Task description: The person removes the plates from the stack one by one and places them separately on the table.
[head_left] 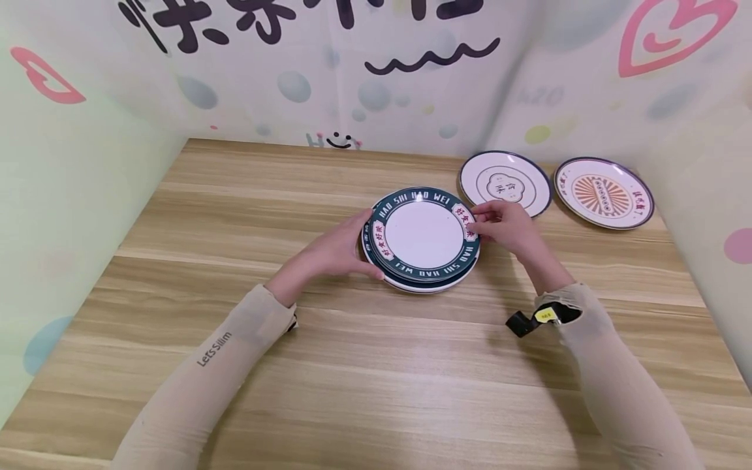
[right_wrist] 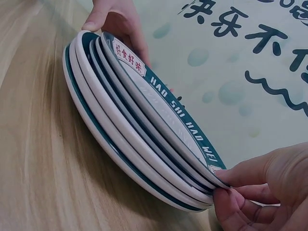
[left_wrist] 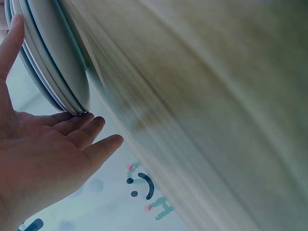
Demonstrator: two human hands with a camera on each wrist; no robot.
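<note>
In the head view a stack of several round plates [head_left: 420, 284] stands near the middle of the table. The top plate [head_left: 423, 233] has a white centre and a dark green rim with white and red lettering. At its right rim my right hand [head_left: 506, 225] pinches the edge; the right wrist view shows the thumb above the rim and fingers below. My left hand [head_left: 335, 248] spans the stack's left side. In the left wrist view its fairly straight fingers [left_wrist: 82, 132] touch the plate edges, with the thumb [left_wrist: 12, 45] spread apart along the stack.
Behind and to the right lie a white plate [head_left: 505, 183] with a dark rim and another plate [head_left: 604, 192] with an orange sunburst. A printed wall sheet [head_left: 376, 98] rises along the table's back edge. Straps sit at both wrists over the sleeves [head_left: 211, 365].
</note>
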